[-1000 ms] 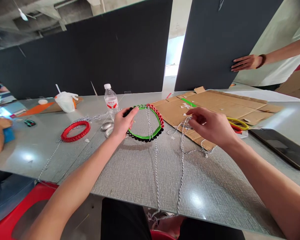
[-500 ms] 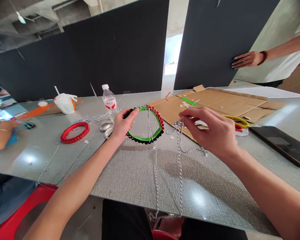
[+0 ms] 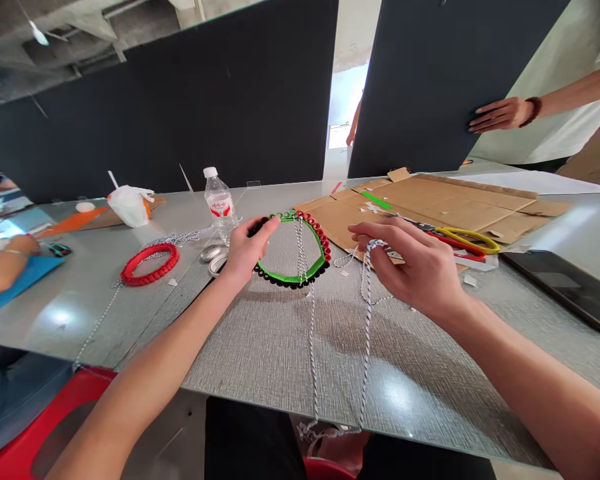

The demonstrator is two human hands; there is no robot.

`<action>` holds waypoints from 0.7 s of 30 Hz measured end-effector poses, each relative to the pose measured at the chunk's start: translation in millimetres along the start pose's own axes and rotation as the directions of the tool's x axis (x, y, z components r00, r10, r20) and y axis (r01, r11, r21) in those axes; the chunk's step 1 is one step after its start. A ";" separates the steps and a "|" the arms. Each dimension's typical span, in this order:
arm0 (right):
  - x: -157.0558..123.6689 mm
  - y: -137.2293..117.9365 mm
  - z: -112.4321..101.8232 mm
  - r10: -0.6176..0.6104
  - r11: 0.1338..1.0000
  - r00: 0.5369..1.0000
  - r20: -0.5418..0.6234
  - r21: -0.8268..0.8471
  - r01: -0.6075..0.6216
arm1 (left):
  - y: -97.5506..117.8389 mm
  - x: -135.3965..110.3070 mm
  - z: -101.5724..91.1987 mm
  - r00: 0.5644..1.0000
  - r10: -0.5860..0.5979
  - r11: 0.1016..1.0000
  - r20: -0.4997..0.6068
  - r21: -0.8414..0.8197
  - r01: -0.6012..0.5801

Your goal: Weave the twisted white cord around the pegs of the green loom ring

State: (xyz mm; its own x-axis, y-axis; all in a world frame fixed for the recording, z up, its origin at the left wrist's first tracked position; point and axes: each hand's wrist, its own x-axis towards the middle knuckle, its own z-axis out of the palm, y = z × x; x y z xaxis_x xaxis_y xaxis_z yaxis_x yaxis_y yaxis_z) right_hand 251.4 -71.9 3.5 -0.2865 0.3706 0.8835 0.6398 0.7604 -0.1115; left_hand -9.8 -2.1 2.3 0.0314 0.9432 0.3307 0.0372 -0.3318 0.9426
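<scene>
My left hand (image 3: 245,252) is closed on the left side of a hoop (image 3: 316,267), a green band edged with small black, red and green coils. Strands of black-and-white twisted cord (image 3: 312,347) cross the hoop from its top edge to its bottom. From there the cord drops past the table's front edge and loops back up to my right hand (image 3: 415,263). The fingers of that hand are curled, with a bunched part of the cord held at them. The hoop is held tilted up, above the table.
To the left lie a red braided ring (image 3: 150,265) and more cord; a water bottle (image 3: 220,203) and white bag (image 3: 130,205) stand behind. Scissors with yellow (image 3: 473,238) and red handles, cardboard (image 3: 445,200) and a phone (image 3: 560,287) are on the right. Another person's hand (image 3: 500,115) touches a black board.
My right hand has gathered the cord higher, into its curled fingers, uncovering more of the scissors. A blue sheet shows more at the far left. Part of a person appears in the gap between boards.
</scene>
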 end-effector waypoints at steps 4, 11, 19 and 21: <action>-0.6 1.5 1.3 -0.030 0.999 0.999 -0.021 -0.017 0.029 | -1.0 0.5 0.4 1.000 0.017 1.000 0.006 0.012 -0.017; -1.0 -0.1 1.9 0.002 0.999 1.000 -0.002 -0.036 -0.002 | -1.9 -0.5 0.4 0.999 0.031 0.999 0.008 0.029 -0.031; -1.4 -4.5 3.5 0.058 0.998 0.998 -0.023 -0.038 -0.059 | -1.0 -2.0 0.9 1.000 0.024 0.998 0.018 0.051 -0.025; -2.5 -5.7 3.8 0.096 0.994 0.995 -0.031 -0.048 -0.098 | -0.7 -2.4 1.1 1.000 0.013 0.999 0.019 0.051 -0.014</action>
State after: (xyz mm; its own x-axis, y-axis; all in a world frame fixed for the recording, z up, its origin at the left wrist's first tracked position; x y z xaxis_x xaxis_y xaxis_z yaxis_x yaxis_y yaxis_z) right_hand 245.7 -75.1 0.3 -0.2016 0.4257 0.8821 0.6983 0.6940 -0.1753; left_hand -8.7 -4.1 0.8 0.0506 0.9384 0.3419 0.0878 -0.3452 0.9344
